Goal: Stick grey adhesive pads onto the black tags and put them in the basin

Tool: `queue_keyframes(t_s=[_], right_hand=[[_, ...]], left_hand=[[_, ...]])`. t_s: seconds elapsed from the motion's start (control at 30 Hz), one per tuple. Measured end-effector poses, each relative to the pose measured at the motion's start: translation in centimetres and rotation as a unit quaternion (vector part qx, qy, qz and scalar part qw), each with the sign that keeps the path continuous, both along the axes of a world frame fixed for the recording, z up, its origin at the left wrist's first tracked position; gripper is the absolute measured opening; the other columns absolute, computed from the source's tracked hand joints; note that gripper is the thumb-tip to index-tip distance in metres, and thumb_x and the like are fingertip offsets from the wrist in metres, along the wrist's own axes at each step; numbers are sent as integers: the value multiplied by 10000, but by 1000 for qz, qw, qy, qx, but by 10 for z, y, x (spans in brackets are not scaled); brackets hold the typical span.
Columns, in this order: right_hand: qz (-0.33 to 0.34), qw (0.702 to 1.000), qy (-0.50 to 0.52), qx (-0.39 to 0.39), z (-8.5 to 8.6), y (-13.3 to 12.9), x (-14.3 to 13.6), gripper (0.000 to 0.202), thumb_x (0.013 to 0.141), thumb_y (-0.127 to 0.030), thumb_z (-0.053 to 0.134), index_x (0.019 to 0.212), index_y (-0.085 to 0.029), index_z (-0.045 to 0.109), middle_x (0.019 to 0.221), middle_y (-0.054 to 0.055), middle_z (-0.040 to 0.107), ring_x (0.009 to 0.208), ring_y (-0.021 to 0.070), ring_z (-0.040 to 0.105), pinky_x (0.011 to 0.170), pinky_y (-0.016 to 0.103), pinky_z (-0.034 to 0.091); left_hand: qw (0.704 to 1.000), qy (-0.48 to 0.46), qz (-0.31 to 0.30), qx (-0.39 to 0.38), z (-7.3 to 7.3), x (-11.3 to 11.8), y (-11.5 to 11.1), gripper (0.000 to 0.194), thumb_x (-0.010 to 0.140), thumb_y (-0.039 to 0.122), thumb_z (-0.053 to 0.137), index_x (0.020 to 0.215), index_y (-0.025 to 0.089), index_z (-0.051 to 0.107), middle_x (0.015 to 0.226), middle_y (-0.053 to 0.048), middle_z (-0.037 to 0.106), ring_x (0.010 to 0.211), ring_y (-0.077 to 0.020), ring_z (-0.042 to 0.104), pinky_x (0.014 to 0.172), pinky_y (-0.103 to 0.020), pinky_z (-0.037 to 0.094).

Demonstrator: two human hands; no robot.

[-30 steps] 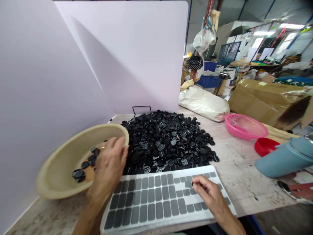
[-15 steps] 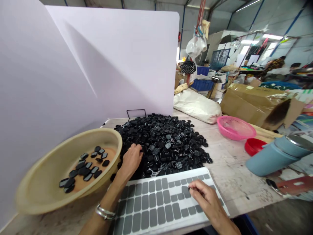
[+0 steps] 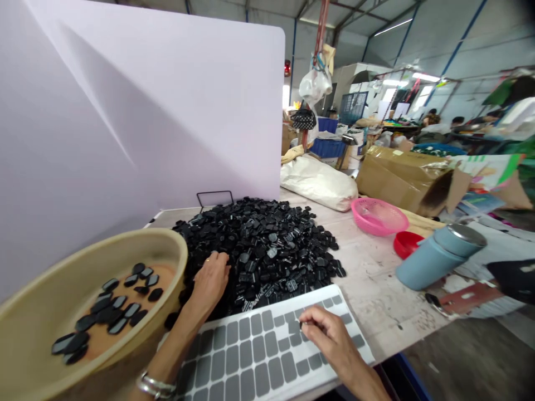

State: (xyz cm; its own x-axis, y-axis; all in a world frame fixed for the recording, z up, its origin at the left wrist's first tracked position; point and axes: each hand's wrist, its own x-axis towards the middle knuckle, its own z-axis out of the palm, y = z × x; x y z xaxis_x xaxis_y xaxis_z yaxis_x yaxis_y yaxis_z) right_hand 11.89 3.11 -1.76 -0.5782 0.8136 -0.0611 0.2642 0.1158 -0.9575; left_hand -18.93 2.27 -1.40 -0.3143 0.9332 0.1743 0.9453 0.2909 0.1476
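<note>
My left hand [image 3: 213, 277], with a silver bracelet at its wrist, reaches into the near left side of a heap of small black flat pieces [image 3: 271, 236]. Its fingers curl down among them; the fingertips are hidden, so what they grip cannot be made out. Over a white board [image 3: 334, 295] printed with grey rounded rectangles, my right hand [image 3: 328, 333] pinches a small black piece [image 3: 301, 324] between thumb and forefinger. To the left, a wide beige basin [image 3: 179, 245] holds several dark rounded pieces [image 3: 109, 314], some with grey faces.
A tall white panel [image 3: 188, 106] stands behind the heap, with a black wire stand [image 3: 215, 192] before it. On the right are a pink basket [image 3: 378, 220], a red bowl [image 3: 407, 245], a blue bottle [image 3: 437, 259], a white sack [image 3: 320, 181] and a cardboard box [image 3: 401, 178].
The view has turned right, so everything sits further left in the picture. My right hand stays pinched over the board. My left hand remains at the heap, its fingers lower among the pieces.
</note>
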Motion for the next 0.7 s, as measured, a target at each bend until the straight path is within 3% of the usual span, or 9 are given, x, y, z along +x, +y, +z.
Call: queue_keyframes(t_s=[0.27,0.33,0.4,0.47,0.57,0.63,0.7], right_hand=[[-25,999,29,-17,0,0,6,104,796,-229,537,779,-176,625,663,-36,471,635,112,426,587,222,328],[-27,998,44,-40,-1,0,7,137,799,-250,541,836,-175,650,665,-33,467,624,111,417,582,224,331],[-22,994,72,-78,1,-1,7,206,796,-265,546,942,-181,665,700,-25,480,620,109,422,580,227,341],[0,987,106,-118,5,-2,5,307,790,-257,551,1075,-201,646,746,-20,495,611,102,426,578,228,351],[51,977,136,-156,11,-6,0,447,782,-229,557,1229,-231,572,775,-26,496,614,92,430,592,229,361],[84,977,120,-157,11,-8,-3,490,773,-218,565,1262,-234,552,775,-28,497,628,94,441,603,233,366],[105,980,84,-146,8,-11,-4,507,767,-211,566,1273,-235,548,763,-30,508,633,97,450,611,238,370]], left_hand=[[999,-32,5,32,2,-8,3,247,894,245,348,968,156,566,1012,-99,552,908,-228,566,784,-324,440],[992,-99,2,74,9,-2,-4,226,883,281,389,981,166,557,996,-75,564,874,-205,564,777,-305,433],[968,-229,-1,105,16,13,-14,222,858,346,457,966,177,551,846,-29,567,749,-176,541,690,-279,421],[913,-398,-13,90,20,39,-26,240,816,397,531,929,185,546,672,24,505,608,-141,473,576,-246,376],[775,-630,-53,19,19,87,-42,230,747,332,630,891,179,535,620,43,494,565,-106,451,546,-215,364],[690,-721,-57,-10,14,116,-49,248,713,282,673,897,182,540,611,49,500,546,-89,454,542,-203,368],[631,-775,-38,-7,9,135,-53,319,671,243,718,937,186,551,672,43,529,546,-74,467,535,-192,372]])
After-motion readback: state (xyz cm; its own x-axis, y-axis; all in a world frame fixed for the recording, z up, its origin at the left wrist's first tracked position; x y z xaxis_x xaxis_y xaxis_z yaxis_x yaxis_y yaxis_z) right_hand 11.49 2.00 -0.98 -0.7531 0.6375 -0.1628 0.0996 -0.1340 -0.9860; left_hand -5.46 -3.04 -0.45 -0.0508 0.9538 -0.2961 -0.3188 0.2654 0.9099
